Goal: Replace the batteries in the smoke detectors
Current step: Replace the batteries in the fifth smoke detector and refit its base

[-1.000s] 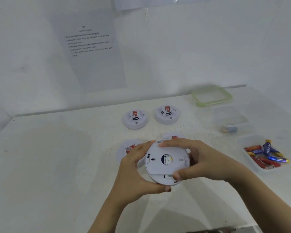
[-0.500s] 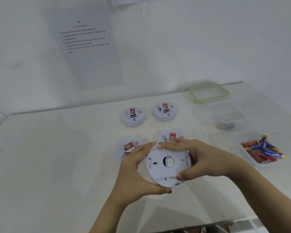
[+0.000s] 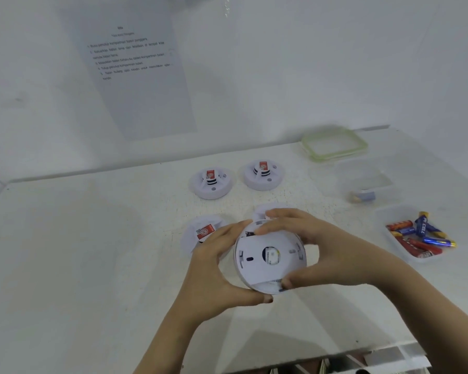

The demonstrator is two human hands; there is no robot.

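So the white worktop (image 3: 79, 265) is taking up most of the view. A printed sheet of paper (image 3: 135, 76) is hanging on the wall at the far left, but the text is too small to read.

Both hands are holding one smoke detector (image 3: 268, 260) up over the near middle of the worktop, with its flat back facing the camera. The left hand (image 3: 216, 268) is curling round its left edge, thumb under the near rim and fingers up at the far rim. The right hand (image 3: 327, 252) is gripping the right side, fingers lying over the far edge and thumb pressing at the near edge. A bit of dark is showing at the far-left rim of the back plate.

Four more are sitting on the worktop:
- The far-left detector (image 3: 211, 183) and far-right detector (image 3: 264, 175) are sitting side by side, red labels up.
- The near-left detector (image 3: 203, 233) is peeking out from behind the left hand.
- The fourth detector (image 3: 265, 209) is mostly hiding behind the right fingers.

A green-rimmed lid (image 3: 334, 144) is lying at the far right by the wall. Just nearer than that, a clear container (image 3: 362, 174) is holding what looks like a single battery (image 3: 362, 197), though it's blurry. Nearer again, a second tub (image 3: 387, 211) is holding a pile of red and blue batteries (image 3: 422, 233).
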